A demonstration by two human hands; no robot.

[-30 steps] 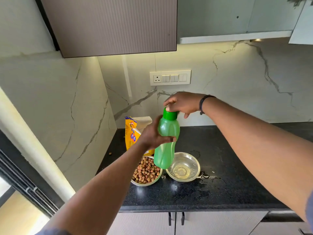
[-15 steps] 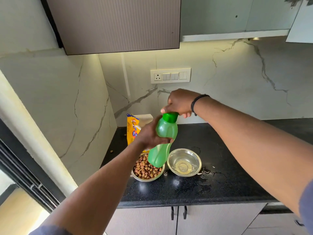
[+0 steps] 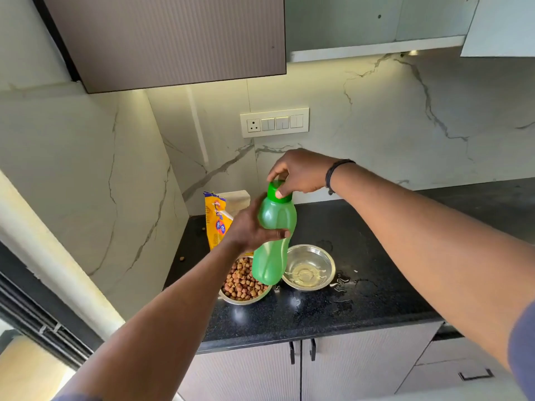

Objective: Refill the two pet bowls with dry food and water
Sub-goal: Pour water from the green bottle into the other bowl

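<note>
Black countertop (image 3: 362, 308) carries two bowls; above it a green bottle (image 3: 273, 241) is gripped by the left hand (image 3: 252, 227), its cap (image 3: 279, 192) pinched by the right hand (image 3: 301, 172)

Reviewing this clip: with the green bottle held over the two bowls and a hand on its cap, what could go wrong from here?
1. The green bottle, held by the left hand, hangs partly over the kibble bowl; if the right hand opens the cap there, water may wet the dry food.
2. The counter beside the water bowl already shows wet patches; a quick pour could spill more.
</note>
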